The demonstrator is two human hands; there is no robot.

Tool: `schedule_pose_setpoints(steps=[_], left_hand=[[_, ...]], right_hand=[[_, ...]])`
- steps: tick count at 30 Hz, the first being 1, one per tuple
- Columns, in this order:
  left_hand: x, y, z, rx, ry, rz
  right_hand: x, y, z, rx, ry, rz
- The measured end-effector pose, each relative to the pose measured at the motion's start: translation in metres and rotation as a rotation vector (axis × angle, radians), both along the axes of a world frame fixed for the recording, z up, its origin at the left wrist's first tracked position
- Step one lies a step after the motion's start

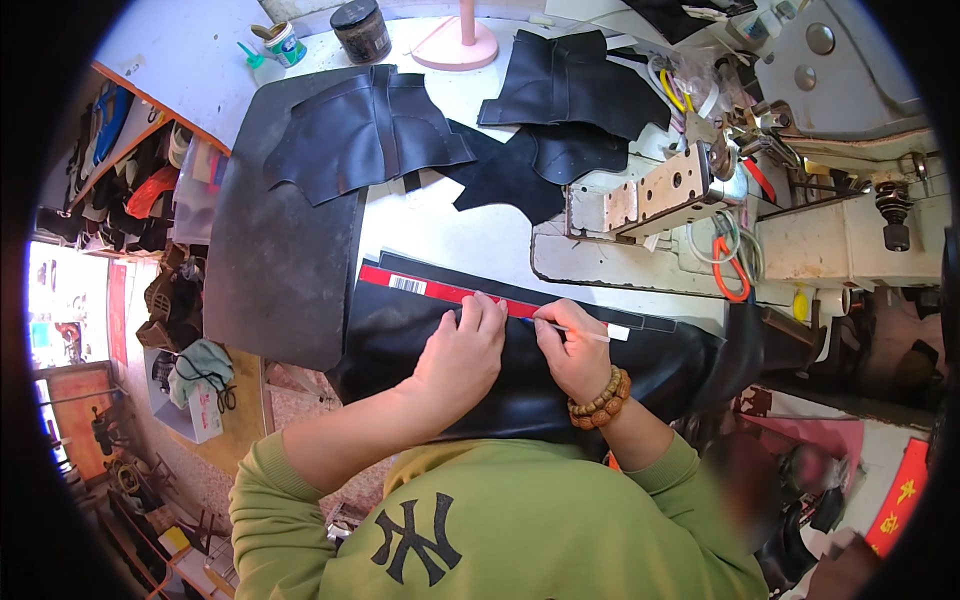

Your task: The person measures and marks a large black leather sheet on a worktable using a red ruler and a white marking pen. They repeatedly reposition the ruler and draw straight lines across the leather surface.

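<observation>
A long red strip with a white barcode label lies across the black leather spread at the table's near side. My left hand presses its bent fingertips onto the middle of this strip, holding it down. In my right hand is a slim white pen, pinched between thumb and fingers, its tip near the strip's lower edge and partly hidden by the fingers. Just beyond the red strip runs a narrow black strip. Brown bead bracelets circle my right wrist.
Cut black leather pieces lie farther back, beside a dark mat. A sewing machine stands to the right, with orange-handled scissors close by. A dark jar and a pink stand are at the back.
</observation>
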State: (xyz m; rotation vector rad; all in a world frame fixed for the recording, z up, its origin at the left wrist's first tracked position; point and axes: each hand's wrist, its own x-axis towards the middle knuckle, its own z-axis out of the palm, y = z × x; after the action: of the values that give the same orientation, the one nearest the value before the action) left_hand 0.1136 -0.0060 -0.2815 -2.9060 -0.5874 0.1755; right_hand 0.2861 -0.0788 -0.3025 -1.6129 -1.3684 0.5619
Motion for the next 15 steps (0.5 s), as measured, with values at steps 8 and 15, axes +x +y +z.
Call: schedule_pose_setpoints(steps=[8, 15], left_hand=[[0.006, -0.01, -0.005, 0.124, 0.035, -0.008], [0.012, -0.012, 0.0, 0.077, 0.041, 0.011]], right_hand=[[0.001, -0.001, 0.0, 0.014, -0.002, 0.001], [0.016, -0.014, 0.002, -0.024, 0.028, -0.06]])
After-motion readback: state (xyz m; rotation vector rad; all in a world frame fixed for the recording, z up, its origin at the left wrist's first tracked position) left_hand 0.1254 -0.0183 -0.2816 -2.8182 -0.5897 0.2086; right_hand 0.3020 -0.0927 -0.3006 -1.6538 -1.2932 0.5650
